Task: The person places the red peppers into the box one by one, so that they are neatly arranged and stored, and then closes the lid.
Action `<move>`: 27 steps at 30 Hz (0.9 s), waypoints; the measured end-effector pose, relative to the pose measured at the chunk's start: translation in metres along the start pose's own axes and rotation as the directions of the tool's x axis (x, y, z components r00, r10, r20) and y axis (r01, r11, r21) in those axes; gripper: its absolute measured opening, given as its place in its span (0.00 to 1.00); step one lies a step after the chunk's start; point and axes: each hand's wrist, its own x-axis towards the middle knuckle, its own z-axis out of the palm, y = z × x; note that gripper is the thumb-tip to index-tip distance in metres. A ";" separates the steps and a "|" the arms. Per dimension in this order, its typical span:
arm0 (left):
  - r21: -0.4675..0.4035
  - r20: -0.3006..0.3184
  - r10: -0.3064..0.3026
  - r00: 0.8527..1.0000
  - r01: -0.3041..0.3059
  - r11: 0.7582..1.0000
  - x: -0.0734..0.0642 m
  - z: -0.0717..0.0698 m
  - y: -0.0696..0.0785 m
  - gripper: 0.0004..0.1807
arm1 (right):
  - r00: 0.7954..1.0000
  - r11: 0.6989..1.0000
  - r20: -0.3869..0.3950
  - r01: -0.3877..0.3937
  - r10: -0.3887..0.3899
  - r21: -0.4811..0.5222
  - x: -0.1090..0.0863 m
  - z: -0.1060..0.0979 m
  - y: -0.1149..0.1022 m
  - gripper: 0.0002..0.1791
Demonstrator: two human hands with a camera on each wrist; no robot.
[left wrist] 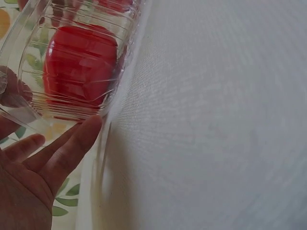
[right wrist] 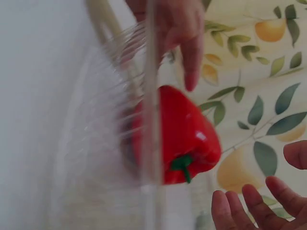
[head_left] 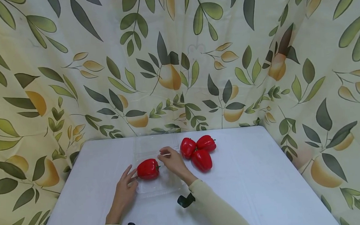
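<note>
One red bell pepper (head_left: 147, 169) lies in a clear plastic container (head_left: 169, 188) on the table. Its green stem points right, and ribbed clear walls partly cover it in both wrist views. At the container's left end is my left hand (head_left: 125, 190), its fingers extended beside the pepper. A fingertip (left wrist: 91, 125) touches or nearly touches the container's lower corner in the left wrist view. My right hand (head_left: 172, 160) hovers over the container's right side, fingers loosely bent and holding nothing. In the right wrist view its fingertips (right wrist: 252, 203) are apart from the pepper.
Three more red bell peppers (head_left: 202, 160) sit clustered just right of the container. A clear lid-like panel (head_left: 147, 145) extends toward the table's back edge. The white-covered table (head_left: 250, 177) meets a leaf-and-fruit patterned curtain (head_left: 179, 102) behind it.
</note>
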 end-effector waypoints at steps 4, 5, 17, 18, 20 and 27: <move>-0.004 -0.003 0.002 1.000 -0.002 1.000 0.000 0.000 0.001 0.27 | 1.000 0.993 0.019 0.022 -0.025 0.113 -0.006 -0.006 -0.011 0.19; -0.006 -0.004 0.003 1.000 -0.003 1.000 0.000 0.000 0.001 0.27 | 0.999 0.991 0.024 0.025 -0.028 0.133 -0.008 -0.008 -0.014 0.18; 0.007 -0.020 0.003 1.000 -0.003 1.000 0.001 0.000 0.002 0.27 | 0.995 0.979 0.041 0.077 -0.087 0.187 -0.024 -0.026 -0.034 0.20; 0.010 -0.019 0.001 1.000 -0.001 1.000 0.001 0.000 0.001 0.27 | 0.995 0.979 0.037 0.080 -0.088 0.189 -0.026 -0.027 -0.035 0.20; 0.012 -0.013 -0.004 1.000 0.004 1.000 0.000 -0.001 0.001 0.27 | 0.995 0.977 0.027 0.087 -0.094 0.197 -0.029 -0.030 -0.037 0.21; 0.000 -0.011 0.015 1.000 -0.015 1.000 0.000 0.000 -0.001 0.27 | 0.992 0.971 -0.020 0.122 -0.121 0.204 -0.040 -0.044 -0.041 0.23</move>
